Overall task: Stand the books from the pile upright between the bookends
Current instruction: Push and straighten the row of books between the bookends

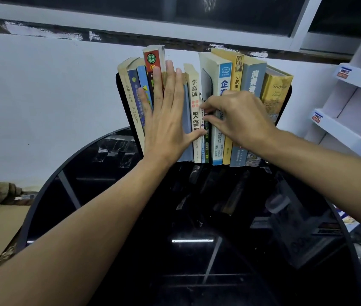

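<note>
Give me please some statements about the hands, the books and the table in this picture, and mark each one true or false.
1. The left hand lies flat and open against the spines of the books. True.
2. The right hand rests on the table. False: its fingers reach into the middle of the row.
3. The books lie in a flat pile. False: they stand upright, some leaning.
4. A yellowish book marked "Troy" stands at the right end. True.
5. The table is black and glossy. True.
</note>
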`<state>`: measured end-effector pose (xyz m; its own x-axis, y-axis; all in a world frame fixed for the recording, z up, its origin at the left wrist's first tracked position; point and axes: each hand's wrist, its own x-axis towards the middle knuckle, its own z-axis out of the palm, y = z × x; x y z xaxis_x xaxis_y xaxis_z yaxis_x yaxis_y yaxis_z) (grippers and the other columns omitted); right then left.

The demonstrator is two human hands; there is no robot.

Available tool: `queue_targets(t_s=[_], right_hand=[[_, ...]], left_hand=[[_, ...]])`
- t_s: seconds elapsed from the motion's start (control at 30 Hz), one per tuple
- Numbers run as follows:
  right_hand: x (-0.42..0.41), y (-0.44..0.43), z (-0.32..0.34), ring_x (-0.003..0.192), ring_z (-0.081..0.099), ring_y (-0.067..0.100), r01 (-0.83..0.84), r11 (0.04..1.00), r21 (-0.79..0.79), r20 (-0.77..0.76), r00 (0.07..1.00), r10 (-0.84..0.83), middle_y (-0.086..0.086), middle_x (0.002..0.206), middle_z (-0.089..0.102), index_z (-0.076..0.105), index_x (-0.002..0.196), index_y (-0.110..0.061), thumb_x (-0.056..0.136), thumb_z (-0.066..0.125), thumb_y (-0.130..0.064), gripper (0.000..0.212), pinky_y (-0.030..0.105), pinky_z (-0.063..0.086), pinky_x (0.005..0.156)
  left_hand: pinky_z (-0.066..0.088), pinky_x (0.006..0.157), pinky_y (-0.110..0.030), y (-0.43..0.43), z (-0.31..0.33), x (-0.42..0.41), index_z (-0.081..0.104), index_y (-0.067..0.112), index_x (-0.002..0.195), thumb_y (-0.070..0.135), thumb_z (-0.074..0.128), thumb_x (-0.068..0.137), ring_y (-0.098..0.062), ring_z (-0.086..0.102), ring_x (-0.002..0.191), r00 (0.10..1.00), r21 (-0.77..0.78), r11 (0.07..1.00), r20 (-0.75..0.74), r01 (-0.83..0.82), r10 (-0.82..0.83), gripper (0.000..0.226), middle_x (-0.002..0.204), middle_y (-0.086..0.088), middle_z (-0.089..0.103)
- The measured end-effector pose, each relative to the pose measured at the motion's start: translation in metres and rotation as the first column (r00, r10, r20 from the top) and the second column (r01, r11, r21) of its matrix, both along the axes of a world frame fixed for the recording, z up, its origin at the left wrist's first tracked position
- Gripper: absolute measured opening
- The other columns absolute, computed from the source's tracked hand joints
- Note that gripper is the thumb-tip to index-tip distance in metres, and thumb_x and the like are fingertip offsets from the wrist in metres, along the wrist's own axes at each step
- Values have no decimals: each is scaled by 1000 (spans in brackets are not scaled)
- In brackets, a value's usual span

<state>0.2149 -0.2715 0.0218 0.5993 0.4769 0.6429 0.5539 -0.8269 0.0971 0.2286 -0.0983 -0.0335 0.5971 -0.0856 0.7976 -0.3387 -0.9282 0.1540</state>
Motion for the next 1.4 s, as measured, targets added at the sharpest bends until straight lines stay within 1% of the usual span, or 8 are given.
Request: queue_targets(t_s=[0.17,0.33,0.5,0.67,0.73,0.93,1.03,1.4], right_hand=[[-4,-2,3,93,70,20,-30,1000,6,-43,999,30,2,99,76,74,117,-18,87,79,-24,31,42,59,86],[-10,-15,14,91,62,11,-135,991,-22,-31,990,134,0,102,74,73,118,-17,88,77,-25,32,43,59,81],[-6,-33,36,112,62,23,-205,972,-116,99,971,216,4,120,70,72,117,-12,91,74,-27,31,48,52,89],[4,-44,66,133,48,23,-142,975,-172,182,968,173,1,146,54,59,137,-16,90,73,-33,51,46,40,100],[11,-46,72,133,50,19,-133,976,-174,166,973,162,-2,144,56,58,139,-19,90,73,-36,54,46,40,102],[28,-47,76,121,61,12,-195,966,-171,94,972,213,-6,128,68,69,125,-21,92,70,-44,40,50,48,96],[29,-46,76,116,64,13,-224,966,-131,92,967,237,-3,124,70,72,122,-18,91,72,-42,39,45,51,97],[27,-40,78,110,67,10,-177,981,-75,104,977,184,-3,118,74,76,116,-18,85,79,-38,37,34,50,100]], left_hand=[[-6,124,-58,-1,-2,-4,-4,6,161,68,74,74,-36,-8,157,1000,-22,999,-3,28,-28,133,170,-19,-6],[-5,126,-57,-11,-7,-14,-4,2,160,67,73,76,-34,-11,157,998,-115,992,-27,50,-54,132,168,-21,-10],[-6,126,-56,-31,-14,-20,-10,3,160,65,74,76,-29,-17,156,995,-213,976,-73,55,-72,134,168,-20,-17],[-9,125,-53,-41,-17,-17,-15,7,159,68,71,75,-25,-24,154,995,-219,976,-93,2,-23,135,168,-16,-19],[-9,125,-53,-40,-18,-16,-17,8,159,70,68,75,-24,-25,153,994,-215,977,-101,10,-32,135,168,-15,-20],[-11,125,-51,-39,-20,-13,-17,9,159,71,71,73,-23,-27,152,994,-194,981,-107,-5,-16,137,167,-11,-24],[-8,126,-53,-39,-21,-11,-17,9,159,71,72,72,-23,-26,152,996,-184,983,-85,-21,5,139,165,-8,-26],[-9,125,-53,-42,-22,-6,-22,11,156,69,73,71,-24,-24,152,996,-179,982,-70,-64,52,140,169,-17,-14]])
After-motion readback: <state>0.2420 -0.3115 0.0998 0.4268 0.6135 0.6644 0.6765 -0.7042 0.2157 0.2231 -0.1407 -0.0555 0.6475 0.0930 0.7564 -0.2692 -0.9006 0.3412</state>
